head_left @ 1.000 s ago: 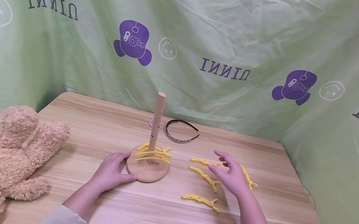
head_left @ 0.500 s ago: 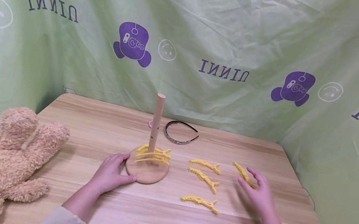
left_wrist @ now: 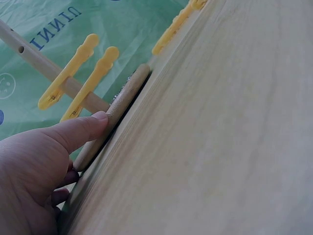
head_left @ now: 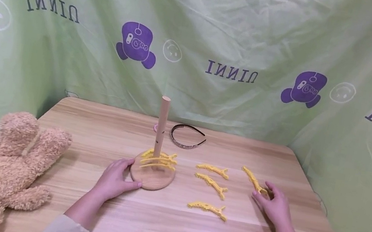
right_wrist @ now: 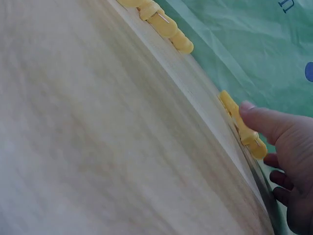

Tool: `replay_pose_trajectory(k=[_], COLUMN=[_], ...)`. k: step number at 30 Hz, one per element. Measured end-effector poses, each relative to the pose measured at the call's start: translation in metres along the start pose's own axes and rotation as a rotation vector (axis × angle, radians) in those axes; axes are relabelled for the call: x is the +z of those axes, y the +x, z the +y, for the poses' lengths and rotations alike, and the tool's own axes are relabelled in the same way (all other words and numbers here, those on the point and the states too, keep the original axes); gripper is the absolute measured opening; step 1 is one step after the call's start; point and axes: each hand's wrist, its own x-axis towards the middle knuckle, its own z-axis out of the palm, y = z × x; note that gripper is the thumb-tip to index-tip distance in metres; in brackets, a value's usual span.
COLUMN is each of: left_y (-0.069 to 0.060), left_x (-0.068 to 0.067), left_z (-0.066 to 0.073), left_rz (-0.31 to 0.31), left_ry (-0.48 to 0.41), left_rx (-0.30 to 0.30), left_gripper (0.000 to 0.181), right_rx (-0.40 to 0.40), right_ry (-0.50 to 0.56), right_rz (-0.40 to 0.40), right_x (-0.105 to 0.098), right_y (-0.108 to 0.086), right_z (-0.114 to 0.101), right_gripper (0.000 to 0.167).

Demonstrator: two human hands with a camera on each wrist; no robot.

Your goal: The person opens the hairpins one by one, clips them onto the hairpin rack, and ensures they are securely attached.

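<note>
My left hand (head_left: 113,180) grips the rim of the round wooden base (head_left: 152,182) of a stand, its thumb on the near edge in the left wrist view. A wooden post (head_left: 162,124) rises upright from that base. Yellow hair clips (head_left: 158,161) sit across the post's lower part. My right hand (head_left: 276,206) is at the forked end of a yellow alligator hair clip (head_left: 251,178) lying on the table. Its thumb and fingers are spread around that end; the right wrist view shows the thumb (right_wrist: 264,120) close in front of the clip.
Several more yellow clips (head_left: 206,207) lie between the stand and my right hand. Behind the stand are a black headband (head_left: 184,146) and a small pink ring (head_left: 155,127). A teddy bear (head_left: 0,170) lies at the left. Green cloth (head_left: 190,92) surrounds the wooden table (head_left: 158,231).
My right hand has moved right and toward me, from above the middle clips to the forked end of the rightmost clip. The left hand stays on the base.
</note>
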Motion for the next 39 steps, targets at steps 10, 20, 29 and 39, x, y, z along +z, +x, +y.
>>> replay_pose_trajectory(k=[10, 20, 29, 39], left_y=[0.001, 0.000, 0.001, 0.001], left_x=[-0.001, -0.002, -0.001, -0.001], left_z=[0.000, 0.000, -0.001, 0.000], left_rz=[-0.008, -0.009, -0.011, -0.010], left_ry=[-0.003, 0.002, -0.003, -0.003], left_rx=[-0.007, 0.000, 0.000, 0.005], left_gripper=[0.087, 0.087, 0.087, 0.087], right_rx=[-0.040, -0.042, -0.037, -0.216], right_ry=[-0.056, -0.044, 0.009, 0.049], right_rz=[0.034, 0.047, 0.028, 0.059], right_x=[0.000, 0.003, 0.001, 0.006], right_y=[-0.001, -0.002, -0.003, -0.011], right_z=[0.003, 0.004, -0.007, -0.042], right_gripper=[0.074, 0.066, 0.061, 0.050])
